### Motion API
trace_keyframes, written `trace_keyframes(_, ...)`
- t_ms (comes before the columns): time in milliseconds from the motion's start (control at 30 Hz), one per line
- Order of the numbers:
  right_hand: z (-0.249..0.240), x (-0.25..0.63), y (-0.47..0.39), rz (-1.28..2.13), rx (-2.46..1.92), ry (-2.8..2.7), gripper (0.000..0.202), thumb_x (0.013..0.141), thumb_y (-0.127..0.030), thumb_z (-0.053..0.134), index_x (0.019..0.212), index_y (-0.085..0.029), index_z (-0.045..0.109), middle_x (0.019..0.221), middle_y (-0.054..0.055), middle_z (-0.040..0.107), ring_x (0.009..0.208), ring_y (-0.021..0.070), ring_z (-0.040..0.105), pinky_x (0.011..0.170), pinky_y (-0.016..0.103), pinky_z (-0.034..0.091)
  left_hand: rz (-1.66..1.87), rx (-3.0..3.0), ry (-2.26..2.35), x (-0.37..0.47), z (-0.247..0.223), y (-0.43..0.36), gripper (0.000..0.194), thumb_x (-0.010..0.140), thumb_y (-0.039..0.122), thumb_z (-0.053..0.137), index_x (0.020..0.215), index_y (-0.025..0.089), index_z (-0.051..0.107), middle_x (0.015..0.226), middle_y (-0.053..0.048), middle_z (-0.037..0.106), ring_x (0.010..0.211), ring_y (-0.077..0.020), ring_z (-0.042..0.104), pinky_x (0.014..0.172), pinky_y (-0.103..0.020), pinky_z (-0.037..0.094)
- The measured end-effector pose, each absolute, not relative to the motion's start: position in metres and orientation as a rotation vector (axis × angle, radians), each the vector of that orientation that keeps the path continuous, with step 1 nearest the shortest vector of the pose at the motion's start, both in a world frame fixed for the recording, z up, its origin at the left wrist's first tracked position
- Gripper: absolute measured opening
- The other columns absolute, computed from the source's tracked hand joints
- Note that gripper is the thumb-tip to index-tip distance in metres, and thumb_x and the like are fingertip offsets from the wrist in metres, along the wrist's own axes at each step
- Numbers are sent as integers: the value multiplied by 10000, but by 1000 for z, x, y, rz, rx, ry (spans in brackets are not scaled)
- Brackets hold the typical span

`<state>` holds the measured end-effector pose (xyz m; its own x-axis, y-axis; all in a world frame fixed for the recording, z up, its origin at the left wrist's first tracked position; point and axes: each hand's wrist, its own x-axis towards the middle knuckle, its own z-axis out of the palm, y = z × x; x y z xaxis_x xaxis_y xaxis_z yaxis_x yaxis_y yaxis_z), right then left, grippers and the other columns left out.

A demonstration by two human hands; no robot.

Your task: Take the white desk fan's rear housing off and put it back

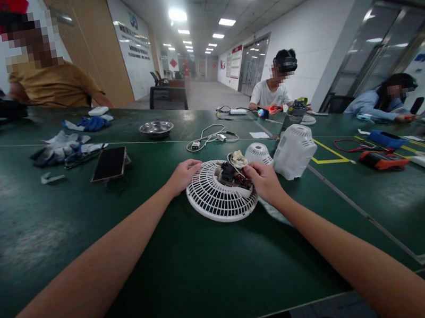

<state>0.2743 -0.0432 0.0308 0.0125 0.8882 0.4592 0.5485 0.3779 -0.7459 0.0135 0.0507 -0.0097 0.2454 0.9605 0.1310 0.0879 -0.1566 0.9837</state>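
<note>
A round white fan grille [219, 203] lies on the green table in front of me, with a dark motor [228, 172] and wires exposed at its centre. My left hand [186, 176] grips the grille's upper left rim. On the other side, my right hand [266, 178] is closed with its fingertips pinched beside the motor; what they hold is too small to make out. An off-white knobby part [238, 159] sits atop the motor by those fingers. Just behind my right hand are a white vented cap [259, 153] and a larger white plastic housing [294, 151].
Left on the table [169, 295] are a phone [109, 163] on a stand and work gloves [61, 148]. Beyond lie a metal bowl [156, 129] and a white cable [209, 139]. An orange multimeter [382, 159] is at right. Several people sit around the table.
</note>
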Motion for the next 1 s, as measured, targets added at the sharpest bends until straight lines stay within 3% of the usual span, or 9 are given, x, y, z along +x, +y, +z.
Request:
trace_keyframes(267, 32, 272, -46, 501, -1262, -1639, 311, 894, -418, 549, 693, -190, 611, 640, -4, 582, 617, 153, 502, 620, 291, 390, 1064, 1522, 1064, 12, -8, 51, 339, 840, 387, 679, 1081, 149, 703, 1010, -88, 747, 900, -225, 701, 834, -363, 539)
trace_keyframes(433, 26, 275, -43, 603, -1177, -1591, 240, 855, -418, 627, 940, -196, 662, 792, 9, 655, 698, 168, 574, 691, 302, 466, 1053, 1516, 1047, 12, -9, 51, 338, 846, 387, 675, 1092, 156, 694, 1010, -85, 743, 889, -219, 701, 819, -356, 542)
trace_keyframes(567, 19, 278, -39, 661, -1103, -1553, 300, 851, -430, 662, 1070, -236, 597, 793, -13, 643, 707, 166, 591, 687, 301, 485, 1053, 1490, 1054, 12, -8, 50, 343, 829, 389, 691, 1080, 155, 695, 994, -87, 745, 869, -217, 702, 801, -354, 542)
trace_keyframes(800, 23, 276, -42, 592, -1052, -1561, 194, 859, -387, 669, 925, -240, 561, 723, -40, 584, 641, 134, 537, 616, 268, 424, 1088, 1509, 1046, 13, -10, 52, 320, 821, 373, 695, 1051, 150, 705, 972, -81, 748, 863, -222, 701, 819, -369, 538)
trace_keyframes(1000, 22, 282, -40, 587, -1033, -1605, 236, 803, -354, 744, 922, -230, 582, 797, -24, 578, 668, 129, 530, 623, 271, 454, 1065, 1505, 1044, 13, -9, 51, 339, 833, 385, 689, 1073, 146, 694, 985, -81, 746, 854, -212, 701, 800, -350, 536)
